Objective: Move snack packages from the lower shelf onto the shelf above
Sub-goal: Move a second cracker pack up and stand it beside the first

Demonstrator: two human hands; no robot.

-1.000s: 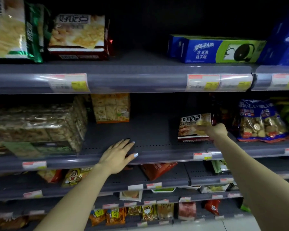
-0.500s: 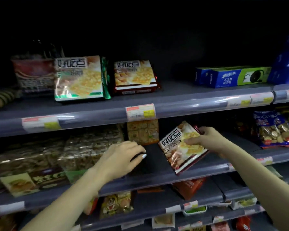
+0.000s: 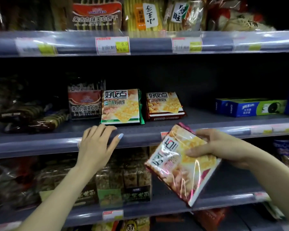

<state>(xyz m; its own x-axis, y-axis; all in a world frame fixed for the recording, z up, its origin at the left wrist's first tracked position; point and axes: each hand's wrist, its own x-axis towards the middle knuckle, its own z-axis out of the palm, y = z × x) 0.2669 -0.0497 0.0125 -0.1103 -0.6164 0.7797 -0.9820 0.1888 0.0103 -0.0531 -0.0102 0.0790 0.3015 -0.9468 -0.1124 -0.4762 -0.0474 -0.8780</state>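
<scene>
A dim shop aisle of grey shelves with price tags [image 3: 112,45] on their lips. The right hand [image 3: 223,146] pinches a tilted snack pack [image 3: 180,165] in front of the upper shelf [image 3: 207,130] edge (glare hides its print). The left hand [image 3: 97,144] rests open on that edge, below two matching packs [image 3: 121,106].

Price tags [image 3: 112,45] line the shelf edges; a blue cookie box [image 3: 250,107] lies at right.

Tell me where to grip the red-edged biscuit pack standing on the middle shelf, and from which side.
Probably pinch the red-edged biscuit pack by its top edge, from the front and above. It leans back, face outward, so that edge is free. The green-edged pack crowds its left side; the right side is open shelf as an alternative.
</scene>
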